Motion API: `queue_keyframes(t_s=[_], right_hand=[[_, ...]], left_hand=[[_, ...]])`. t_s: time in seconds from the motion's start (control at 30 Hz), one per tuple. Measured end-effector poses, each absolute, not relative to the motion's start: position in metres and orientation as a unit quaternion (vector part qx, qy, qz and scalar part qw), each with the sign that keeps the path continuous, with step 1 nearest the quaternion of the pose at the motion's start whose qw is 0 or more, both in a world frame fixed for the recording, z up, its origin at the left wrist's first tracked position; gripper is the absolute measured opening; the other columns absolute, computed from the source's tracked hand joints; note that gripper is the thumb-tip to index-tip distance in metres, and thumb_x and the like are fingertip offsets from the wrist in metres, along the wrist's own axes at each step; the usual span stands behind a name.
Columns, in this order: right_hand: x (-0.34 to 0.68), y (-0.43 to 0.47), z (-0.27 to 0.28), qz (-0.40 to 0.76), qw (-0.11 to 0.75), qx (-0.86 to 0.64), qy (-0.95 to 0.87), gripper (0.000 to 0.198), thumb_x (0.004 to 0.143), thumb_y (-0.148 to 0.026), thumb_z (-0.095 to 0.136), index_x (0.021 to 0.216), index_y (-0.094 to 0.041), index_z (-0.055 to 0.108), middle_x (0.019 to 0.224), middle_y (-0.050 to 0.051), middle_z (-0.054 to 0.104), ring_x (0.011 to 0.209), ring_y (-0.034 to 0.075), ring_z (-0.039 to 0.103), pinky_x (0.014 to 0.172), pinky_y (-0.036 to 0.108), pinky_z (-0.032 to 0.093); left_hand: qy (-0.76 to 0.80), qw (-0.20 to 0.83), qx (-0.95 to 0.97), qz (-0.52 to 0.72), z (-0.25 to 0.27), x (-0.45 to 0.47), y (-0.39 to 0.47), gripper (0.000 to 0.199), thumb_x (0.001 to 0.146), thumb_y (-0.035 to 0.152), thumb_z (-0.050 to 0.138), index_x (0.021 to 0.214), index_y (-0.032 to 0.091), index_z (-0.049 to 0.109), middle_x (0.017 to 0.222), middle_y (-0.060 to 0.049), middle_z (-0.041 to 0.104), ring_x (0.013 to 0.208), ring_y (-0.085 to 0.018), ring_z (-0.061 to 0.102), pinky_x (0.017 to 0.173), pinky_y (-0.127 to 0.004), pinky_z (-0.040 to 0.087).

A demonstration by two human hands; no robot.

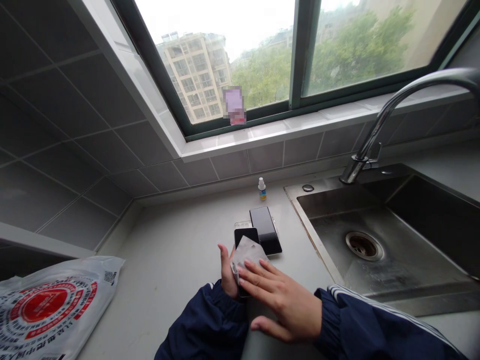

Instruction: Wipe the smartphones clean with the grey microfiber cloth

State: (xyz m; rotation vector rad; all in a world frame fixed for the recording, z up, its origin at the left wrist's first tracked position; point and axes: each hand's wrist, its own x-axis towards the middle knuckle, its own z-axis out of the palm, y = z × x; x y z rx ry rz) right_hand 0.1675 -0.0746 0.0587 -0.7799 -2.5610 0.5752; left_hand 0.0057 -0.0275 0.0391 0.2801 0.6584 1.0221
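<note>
A black smartphone (244,234) rests in my left hand (227,270), whose thumb stands up along its left side; most of the other fingers are hidden. Over its screen lies a grey cleaning cloth (248,250) with a zigzag edge. My right hand (275,295) lies flat on that cloth, fingers stretched and thumb apart. Just beyond, a second smartphone (266,227) lies face up on the counter, partly over a clear phone case (243,225). A small white-capped bottle (262,190) stands upright farther back.
To the right is a steel sink (330,260) with a chrome faucet (369,130) arching over it. A printed plastic bag (56,305) sits at the left on the pale counter (168,250). Behind runs a tiled wall below a window (262,60).
</note>
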Motion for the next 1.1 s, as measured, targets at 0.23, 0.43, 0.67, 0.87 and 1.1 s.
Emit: queue_keyframes(t_s=[0.23,0.43,0.67,0.87,1.1], right_hand=[[0.166,-0.079,0.063,0.227,0.221,-0.242,-0.917,0.065,0.094,-0.039,0.055,0.151,-0.015,0.034,0.155,0.01,0.034,0.147,0.026,0.023,0.122,0.044,0.016],[0.164,-0.079,0.052,0.198,0.213,-0.255,-0.922,0.064,0.096,-0.037,0.052,0.152,-0.015,0.031,0.158,0.008,0.029,0.148,0.025,0.02,0.122,0.044,0.018],[0.162,-0.077,0.047,0.158,0.22,-0.313,-0.91,0.068,0.097,-0.04,0.05,0.154,-0.013,0.024,0.16,0.01,0.022,0.149,0.027,0.015,0.121,0.047,0.02],[0.166,-0.068,0.038,0.109,0.248,-0.385,-0.882,0.072,0.099,-0.041,0.046,0.156,-0.011,0.015,0.162,0.012,0.012,0.15,0.029,0.009,0.12,0.05,0.021],[0.171,-0.061,0.029,0.085,0.282,-0.444,-0.846,0.074,0.099,-0.038,0.046,0.157,-0.011,0.008,0.162,0.014,0.007,0.149,0.032,0.009,0.119,0.053,0.025]], left_hand=[[0.303,0.82,0.122,0.47,0.051,-0.001,-0.022,0.087,0.073,0.089,0.029,0.092,0.015,0.071,0.077,-0.012,0.072,0.061,-0.024,0.066,0.067,-0.042,0.052],[0.277,0.844,0.123,0.443,0.043,-0.004,-0.022,0.094,0.072,0.09,0.026,0.091,0.011,0.072,0.083,-0.014,0.072,0.067,-0.024,0.067,0.073,-0.041,0.053],[0.277,0.855,0.13,0.418,0.035,0.005,-0.032,0.092,0.073,0.087,0.038,0.108,0.008,0.071,0.105,-0.019,0.07,0.113,-0.037,0.062,0.106,-0.048,0.041],[0.222,0.85,0.24,0.414,0.028,0.014,-0.04,0.085,0.079,0.081,0.037,0.128,0.017,0.063,0.145,-0.011,0.051,0.147,-0.03,0.023,0.122,-0.04,0.012],[0.194,0.821,0.303,0.443,0.03,0.022,-0.042,0.083,0.079,0.078,0.044,0.141,0.022,0.051,0.157,-0.008,0.034,0.15,-0.034,0.008,0.122,-0.049,0.001]])
